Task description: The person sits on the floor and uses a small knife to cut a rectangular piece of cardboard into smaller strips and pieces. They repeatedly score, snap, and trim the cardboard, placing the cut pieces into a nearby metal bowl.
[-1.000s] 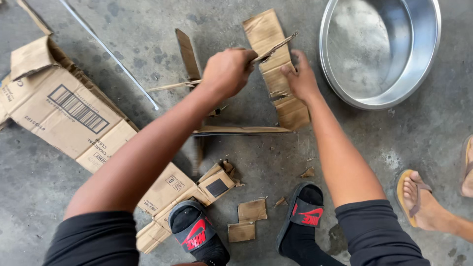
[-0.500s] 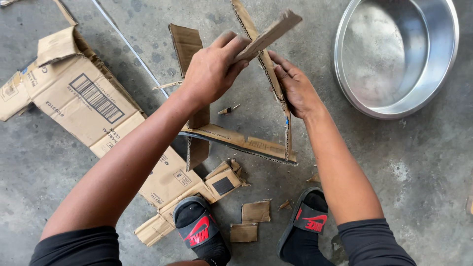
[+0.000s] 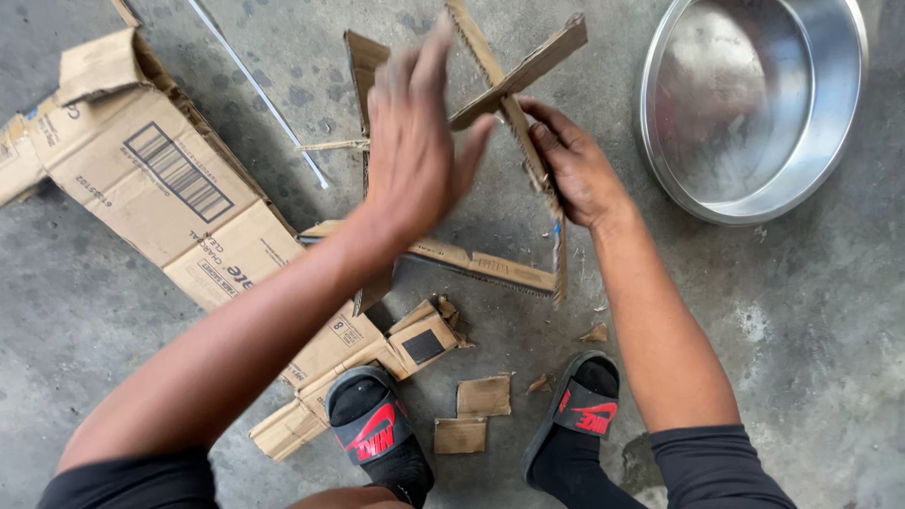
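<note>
Cardboard strip (image 3: 528,151) in right hand (image 3: 575,170)

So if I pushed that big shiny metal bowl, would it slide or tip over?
The metal bowl would probably slide, since it sits on a wide flat bottom on the smooth concrete floor. It looks empty and thin-walled, so it is likely light. Its low, broad shape seems hard to tip.

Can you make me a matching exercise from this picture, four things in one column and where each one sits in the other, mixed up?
Things:
1. metal basin
2. flattened cardboard box
3. right hand
4. small cardboard scraps

Places:
A. on the floor between the two sandals
B. top right on the concrete
C. left side of the floor
D. holding the upright cardboard strip

Pairs: 1-B, 2-C, 3-D, 4-A
</note>
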